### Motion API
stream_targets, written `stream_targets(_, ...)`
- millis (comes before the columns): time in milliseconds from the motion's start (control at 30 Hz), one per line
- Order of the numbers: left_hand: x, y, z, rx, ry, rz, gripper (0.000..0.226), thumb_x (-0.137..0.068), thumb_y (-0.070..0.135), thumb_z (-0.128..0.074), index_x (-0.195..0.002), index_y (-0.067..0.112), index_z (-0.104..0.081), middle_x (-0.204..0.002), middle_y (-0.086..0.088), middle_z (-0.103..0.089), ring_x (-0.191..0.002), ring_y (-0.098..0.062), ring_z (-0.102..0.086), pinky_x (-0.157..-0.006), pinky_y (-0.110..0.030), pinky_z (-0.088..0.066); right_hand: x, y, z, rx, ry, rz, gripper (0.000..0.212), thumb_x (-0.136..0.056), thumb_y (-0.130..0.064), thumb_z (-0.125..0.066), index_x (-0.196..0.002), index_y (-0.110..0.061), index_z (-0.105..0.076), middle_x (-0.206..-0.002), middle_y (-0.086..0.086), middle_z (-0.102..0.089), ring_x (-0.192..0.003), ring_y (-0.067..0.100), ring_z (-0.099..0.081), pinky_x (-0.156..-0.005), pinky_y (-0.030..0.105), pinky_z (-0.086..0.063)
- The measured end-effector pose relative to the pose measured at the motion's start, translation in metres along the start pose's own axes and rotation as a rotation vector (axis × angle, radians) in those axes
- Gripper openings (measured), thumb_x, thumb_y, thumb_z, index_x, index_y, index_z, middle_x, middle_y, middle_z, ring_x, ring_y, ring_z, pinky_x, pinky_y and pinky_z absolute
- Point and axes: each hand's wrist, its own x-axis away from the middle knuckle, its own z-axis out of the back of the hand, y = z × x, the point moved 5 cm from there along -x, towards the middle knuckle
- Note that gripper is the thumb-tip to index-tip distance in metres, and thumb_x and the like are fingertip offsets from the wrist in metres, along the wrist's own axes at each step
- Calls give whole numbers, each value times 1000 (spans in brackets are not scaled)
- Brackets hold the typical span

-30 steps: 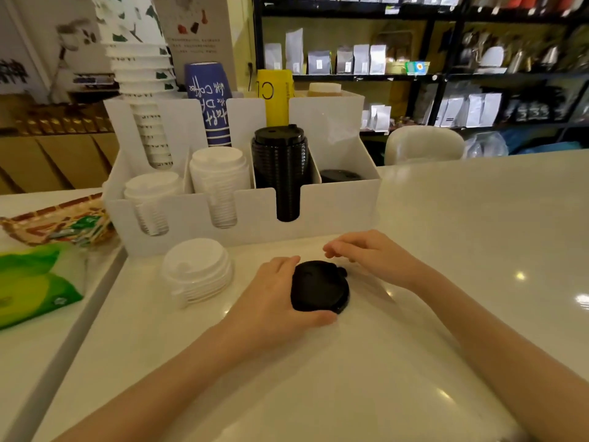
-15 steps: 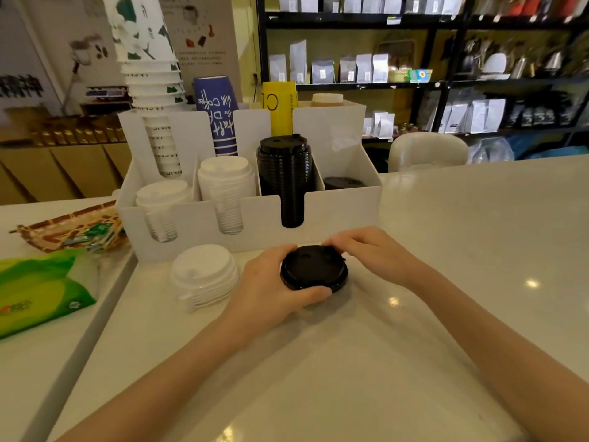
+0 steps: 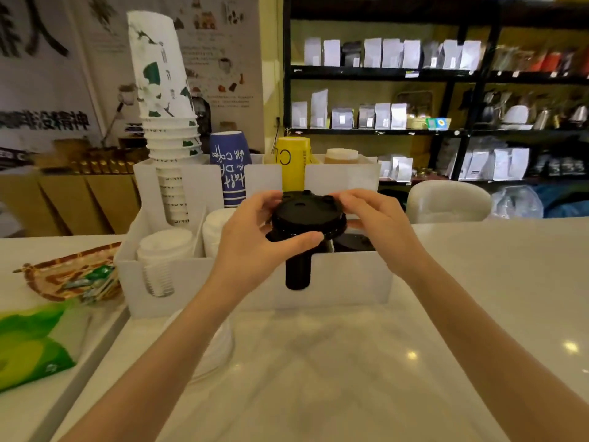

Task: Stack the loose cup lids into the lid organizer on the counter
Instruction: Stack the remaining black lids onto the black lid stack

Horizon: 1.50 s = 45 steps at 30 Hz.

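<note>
Both hands hold a small stack of black lids above the white lid organizer. My left hand grips its left and front rim, my right hand its right rim. The stack hovers over the tall black lid stack, visible through the front slot of the third compartment. A few black lids lie low in the rightmost compartment. White lids fill the left compartments. A loose pile of white lids sits on the counter, partly hidden behind my left forearm.
Stacked paper cups, a blue cup stack and a yellow cup stack stand in the organizer's back row. A woven basket of packets and a green tissue pack lie on the left counter. Shelves of bags stand behind.
Both hands lifted the black lids off the counter and carried them up and forward over the organizer's black lid stack. The camera tilted up and moved closer.
</note>
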Motion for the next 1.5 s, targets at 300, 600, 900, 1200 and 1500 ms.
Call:
stream_targets(300,-54,-19,1,-62,178,-5,59,-61,32,-77,-114,24,-52,-107,13,-58,-106,-6,-52,-83,-15,-41,-52,18,-17,-172,59,42,29,-94,-21,-35,-93,-35,-61,-90,-22,-61,-86,-19,-54,-78,-1,-39)
stream_targets(600,-61,-35,-11,-265,175,10,70,-62,38,-75,-123,21,-45,-123,2,-57,-110,-10,-49,-88,-24,-41,-66,48,-32,-161,-36,-35,25,-95,-32,-30,-107,-28,-51,-93,-21,-53,-83,-21,-48,-67,-4,-36)
stream_targets(900,-62,-33,-10,-317,146,36,63,-61,39,-75,-117,20,-51,-118,0,-59,-104,-11,-51,-83,-23,-40,-68,53,-33,-131,6,-24,36,-95,-28,-32,-110,-14,-61,-108,7,-63,-99,7,-55,-77,8,-43)
stream_targets(1200,-61,-32,-8,-376,14,70,60,-67,38,-71,-119,18,-50,-119,1,-61,-100,-4,-46,-82,-19,-35,-64,53,-28,36,89,7,36,-94,-28,-34,-99,-8,-64,-98,19,-64,-92,20,-57,-78,28,-46)
stream_targets(1500,-60,-31,-10,-465,-62,70,62,-72,43,-64,-126,19,-44,-128,0,-54,-114,-12,-46,-85,-20,-31,-64,47,-24,131,41,35,38,-94,-27,-34,-100,1,-60,-100,23,-62,-95,24,-55,-83,32,-45)
